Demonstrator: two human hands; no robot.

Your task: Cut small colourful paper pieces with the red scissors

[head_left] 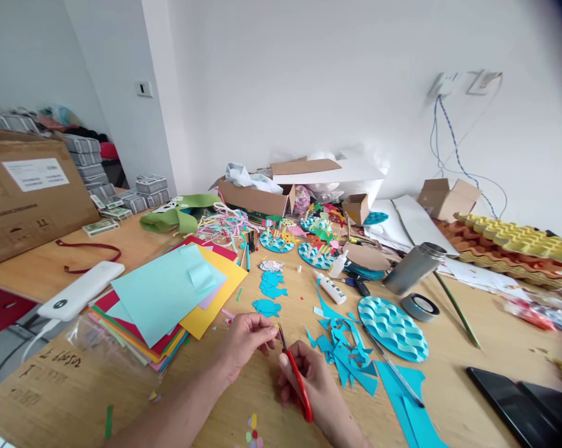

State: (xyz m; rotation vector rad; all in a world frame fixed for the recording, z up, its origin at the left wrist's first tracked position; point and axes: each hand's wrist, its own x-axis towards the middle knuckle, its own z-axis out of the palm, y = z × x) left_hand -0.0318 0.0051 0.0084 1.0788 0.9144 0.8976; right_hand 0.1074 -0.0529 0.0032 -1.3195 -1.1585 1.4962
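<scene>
My right hand (309,376) grips a pair of red-handled scissors (300,381), whose dark blades point up and away. Close to the blade tips, my left hand (249,341) is closed in a pinch; what sits between its fingertips is too small to make out. Just beyond lie blue paper fish cutouts (266,307) and a small white fish-shaped piece (271,266). Right of the scissors is a heap of blue paper scraps (346,351). Behind it stretches a blue oval with wavy paper strips (393,328).
Coloured paper sheets (163,292) are stacked at left beside a white power bank (82,289). A glue bottle (332,289), a metal flask (414,267) and a tape roll (421,307) stand right of centre. A pen (397,370) and dark phones (509,398) lie at right.
</scene>
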